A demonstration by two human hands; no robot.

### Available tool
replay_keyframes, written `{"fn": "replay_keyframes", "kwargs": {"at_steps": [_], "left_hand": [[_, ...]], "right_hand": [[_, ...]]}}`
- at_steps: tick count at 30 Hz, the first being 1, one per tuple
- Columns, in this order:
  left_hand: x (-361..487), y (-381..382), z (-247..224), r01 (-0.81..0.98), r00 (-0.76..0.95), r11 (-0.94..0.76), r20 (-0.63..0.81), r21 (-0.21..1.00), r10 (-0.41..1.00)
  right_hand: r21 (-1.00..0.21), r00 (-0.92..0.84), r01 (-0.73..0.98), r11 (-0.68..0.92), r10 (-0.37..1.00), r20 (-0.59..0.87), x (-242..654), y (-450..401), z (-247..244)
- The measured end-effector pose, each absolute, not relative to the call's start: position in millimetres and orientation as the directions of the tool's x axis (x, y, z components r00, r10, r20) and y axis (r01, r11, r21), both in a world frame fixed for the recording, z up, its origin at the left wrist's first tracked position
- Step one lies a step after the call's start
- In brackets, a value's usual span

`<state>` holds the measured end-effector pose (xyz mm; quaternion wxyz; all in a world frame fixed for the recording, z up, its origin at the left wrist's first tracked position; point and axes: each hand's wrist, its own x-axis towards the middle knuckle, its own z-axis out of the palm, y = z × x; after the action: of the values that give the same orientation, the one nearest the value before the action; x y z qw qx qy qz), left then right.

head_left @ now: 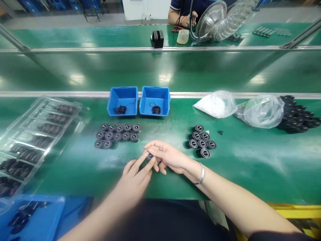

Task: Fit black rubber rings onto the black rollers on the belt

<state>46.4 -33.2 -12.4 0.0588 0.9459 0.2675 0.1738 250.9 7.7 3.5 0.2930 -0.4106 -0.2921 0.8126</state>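
Note:
Both my hands meet over the green bench, around a small round black part that is mostly hidden by fingers. My right hand pinches it between thumb and fingers. From the near side, the fingers of my left hand press on it too. Left of the hands, several black cylindrical parts stand in rows, each with a slotted top. To the right is a looser group of similar cylinders. Beyond the hands, two blue bins hold thin black rings and a tangle of black rings.
A clear compartment tray of black parts lies left, above a blue tray. Plastic bags and piled black parts sit right. Tiny black pieces lie nearby. Across the bench, a person's hand is beside a clear duct.

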Motion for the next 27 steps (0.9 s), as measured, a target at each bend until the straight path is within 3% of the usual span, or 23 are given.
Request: {"fn": "replay_keyframes", "kwargs": {"at_steps": [4,8,19,27], "left_hand": [[47,-30,-3,0.432,0.873,-0.892,0.188,0.129,0.450],[51,-34,0,0.460,0.876,-0.886,0.138,0.052,0.463],[24,-27,-17,0.368,0.903,-0.916,0.174,0.160,0.393],[34,-33,-7,0.419,0.888,-0.902,0.158,0.107,0.431]], "right_hand": [[-0.717,-0.482,-0.234,-0.657,0.719,-0.501,251,7,1],[-0.720,-0.507,-0.282,-0.634,0.735,-0.450,253,5,5],[-0.740,-0.520,-0.233,-0.631,0.724,-0.454,251,8,-2],[-0.751,-0.524,-0.285,-0.595,0.753,-0.398,255,4,1]]}}
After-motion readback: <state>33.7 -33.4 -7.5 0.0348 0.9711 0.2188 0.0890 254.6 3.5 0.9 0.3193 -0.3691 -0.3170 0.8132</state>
